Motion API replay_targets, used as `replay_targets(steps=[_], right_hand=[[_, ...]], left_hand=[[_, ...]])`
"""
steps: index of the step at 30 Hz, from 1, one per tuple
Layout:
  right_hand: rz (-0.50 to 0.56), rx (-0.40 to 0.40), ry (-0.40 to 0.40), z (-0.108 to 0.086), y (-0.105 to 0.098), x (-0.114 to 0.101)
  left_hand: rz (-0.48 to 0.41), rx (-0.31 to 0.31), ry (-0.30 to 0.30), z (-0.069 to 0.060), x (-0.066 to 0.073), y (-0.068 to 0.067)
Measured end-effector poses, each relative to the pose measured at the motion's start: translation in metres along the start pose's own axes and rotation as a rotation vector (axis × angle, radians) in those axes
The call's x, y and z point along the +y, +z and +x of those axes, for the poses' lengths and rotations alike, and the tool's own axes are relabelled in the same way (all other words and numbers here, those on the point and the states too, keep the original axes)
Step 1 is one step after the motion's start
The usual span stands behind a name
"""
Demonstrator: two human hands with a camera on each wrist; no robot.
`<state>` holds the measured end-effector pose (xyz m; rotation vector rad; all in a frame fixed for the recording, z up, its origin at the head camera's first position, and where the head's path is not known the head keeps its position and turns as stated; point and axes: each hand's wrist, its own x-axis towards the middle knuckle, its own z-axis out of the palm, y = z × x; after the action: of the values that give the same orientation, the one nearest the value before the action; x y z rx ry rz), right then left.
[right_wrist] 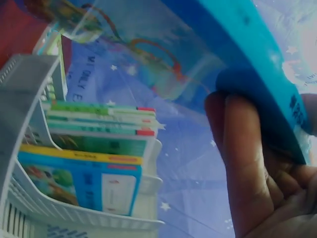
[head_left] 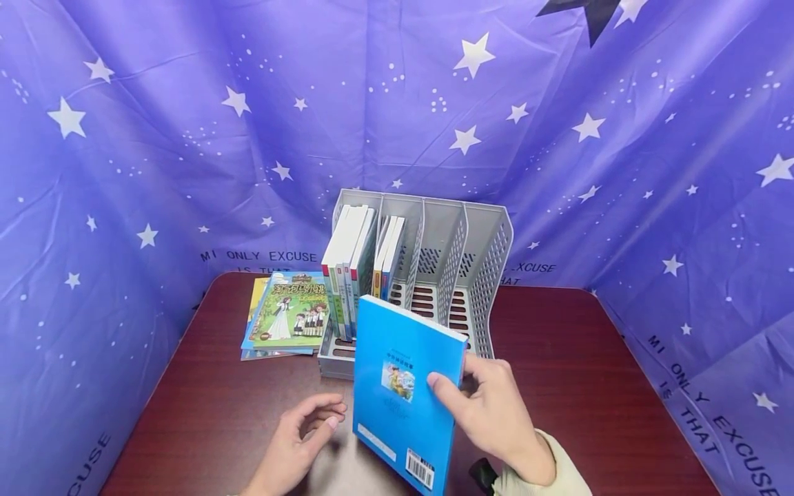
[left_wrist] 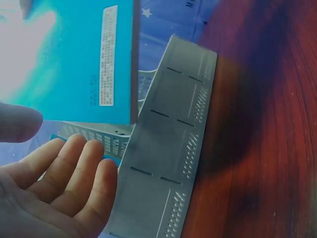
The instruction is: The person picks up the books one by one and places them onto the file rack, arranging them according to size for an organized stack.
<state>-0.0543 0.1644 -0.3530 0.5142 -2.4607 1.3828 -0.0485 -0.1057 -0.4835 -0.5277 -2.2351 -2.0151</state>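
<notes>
A blue book (head_left: 406,393) stands tilted in front of the file rack, its back cover with a small picture and barcode towards me. My right hand (head_left: 496,406) grips it by its right edge, thumb on the cover and fingers behind. In the right wrist view, those fingers (right_wrist: 242,153) lie against the book's other cover. My left hand (head_left: 300,441) is just left of the book, apart from it, with loosely bent fingers and nothing in them. The grey file rack (head_left: 486,282) holds several upright books (head_left: 350,238) in its leftmost compartment and a few thinner books (head_left: 389,241) in the second.
Left of the rack, a small pile of books lies flat, a green comic-style book (head_left: 291,313) on top. Everything stands on a dark red table (head_left: 558,386). A purple star-patterned curtain (head_left: 397,103) surrounds the back and sides. A black object (head_left: 482,475) shows near my right wrist.
</notes>
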Motion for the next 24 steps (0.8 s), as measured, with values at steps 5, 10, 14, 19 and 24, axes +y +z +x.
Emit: replay_targets(steps=[5, 10, 14, 19, 24], right_hand=[[-0.16, 0.092, 0.041, 0.014, -0.009, -0.005], [-0.245, 0.129, 0.076, 0.033, -0.018, -0.006], [-0.265, 0.146, 0.094, 0.048, -0.021, -0.003], [-0.25, 0.147, 0.132, 0.066, -0.023, 0.002], [-0.243, 0.125, 0.159, 0.083, -0.019, 0.005]], left_hand=[[0.049, 0.045, -0.012, -0.003, -0.003, -0.001], [0.084, 0.08, -0.064, -0.005, -0.009, -0.007], [0.117, 0.132, -0.133, -0.004, -0.013, -0.015], [0.201, 0.174, -0.211, 0.005, -0.02, -0.029], [0.327, 0.217, -0.25, 0.017, -0.03, -0.051]])
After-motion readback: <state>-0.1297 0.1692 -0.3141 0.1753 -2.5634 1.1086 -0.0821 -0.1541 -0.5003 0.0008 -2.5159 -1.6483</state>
